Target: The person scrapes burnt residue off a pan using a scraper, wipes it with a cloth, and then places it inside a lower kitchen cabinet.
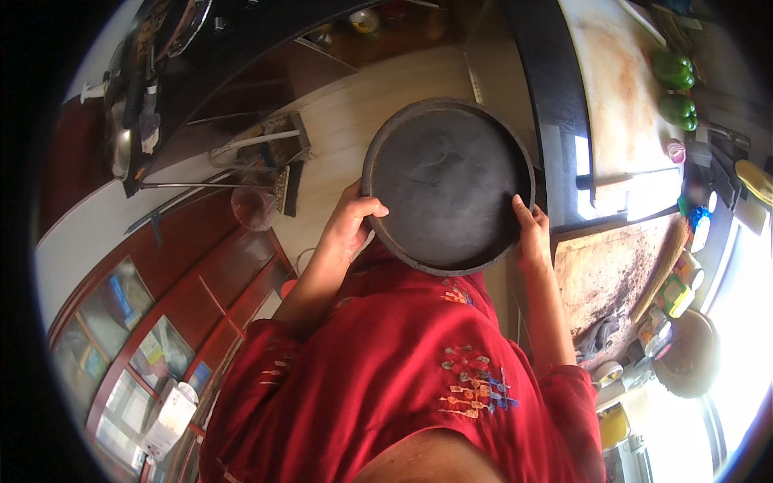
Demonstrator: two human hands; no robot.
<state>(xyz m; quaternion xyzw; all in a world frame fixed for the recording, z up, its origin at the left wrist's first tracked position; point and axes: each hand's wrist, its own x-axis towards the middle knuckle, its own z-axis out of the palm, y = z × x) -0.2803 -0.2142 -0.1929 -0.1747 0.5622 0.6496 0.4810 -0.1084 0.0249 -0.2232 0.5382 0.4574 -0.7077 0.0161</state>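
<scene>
A round, dark pan [447, 187] with a low raised rim is held up in front of my red embroidered garment. Its inside holds nothing that I can see, only faint marks on the dark surface. My left hand [353, 223] grips the rim at the lower left, with the thumb over the edge. On the lower right, my right hand [531, 232] clasps the rim, its thumb inside the edge. The fingers of both hands are mostly hidden beneath the pan.
Right of me, a dark-edged counter carries a large cutting board [622, 90], green bell peppers [677, 111], and a stained wooden board [604, 278]. A broom [290, 187] and a dustpan [272, 145] are on the left floor. Glass-fronted cabinets [163, 344] stand at the lower left.
</scene>
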